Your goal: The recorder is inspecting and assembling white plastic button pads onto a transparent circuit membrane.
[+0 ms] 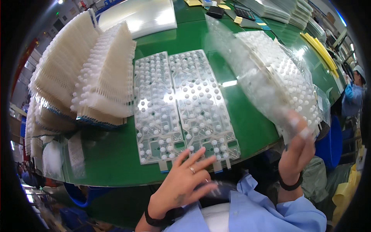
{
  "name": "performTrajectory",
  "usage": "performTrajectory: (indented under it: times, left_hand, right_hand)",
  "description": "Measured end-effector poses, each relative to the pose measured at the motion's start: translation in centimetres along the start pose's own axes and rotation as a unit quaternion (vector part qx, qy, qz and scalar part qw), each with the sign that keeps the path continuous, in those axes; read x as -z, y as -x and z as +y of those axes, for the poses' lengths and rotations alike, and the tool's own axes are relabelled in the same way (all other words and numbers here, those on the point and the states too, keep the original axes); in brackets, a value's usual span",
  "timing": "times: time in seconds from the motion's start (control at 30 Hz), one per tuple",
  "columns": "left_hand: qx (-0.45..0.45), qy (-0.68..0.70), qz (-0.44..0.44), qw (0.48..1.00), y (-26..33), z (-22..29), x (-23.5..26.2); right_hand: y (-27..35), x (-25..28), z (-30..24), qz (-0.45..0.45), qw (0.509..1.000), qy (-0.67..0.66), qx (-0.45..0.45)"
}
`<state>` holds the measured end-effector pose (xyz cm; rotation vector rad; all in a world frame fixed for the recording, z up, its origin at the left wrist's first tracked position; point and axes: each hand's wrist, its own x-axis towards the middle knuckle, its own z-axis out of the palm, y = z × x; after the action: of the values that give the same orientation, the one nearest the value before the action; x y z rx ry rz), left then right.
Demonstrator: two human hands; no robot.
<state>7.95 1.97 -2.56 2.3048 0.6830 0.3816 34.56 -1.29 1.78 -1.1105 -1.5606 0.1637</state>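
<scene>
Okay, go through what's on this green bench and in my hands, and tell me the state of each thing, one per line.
Left membrane sheet: flat on the green table.
Right membrane sheet: flat beside it, edges touching.
Left hand: open, fingers spread at the sheets' near edge.
Right hand: raised, gripping the lifted sheet, which is motion-blurred.
White stacks: fanned and leaning.
Calculator: lying flat.

Clear plastic bag of white dotted sheets [278,77] at right, dark calculator screen [244,11] far back
</scene>
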Motion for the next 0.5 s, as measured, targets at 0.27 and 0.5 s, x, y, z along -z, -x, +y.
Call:
performTrajectory:
  times: [0.27, 0.5]
  left_hand:
    - [0.088, -0.006, 0.043, 0.995, 1.0, -1.5, 2.4]
    - [0.137, 0.113, 0.091, 0.980, 1.7, 1.7, 1.7]
  right_hand:
    - [5.8, -1.1, 2.1, -0.335, 0.930, 0.134, -0.065]
    - [5.3, -2.2, 2.0, -0.267, 0.950, -0.028, -0.160]
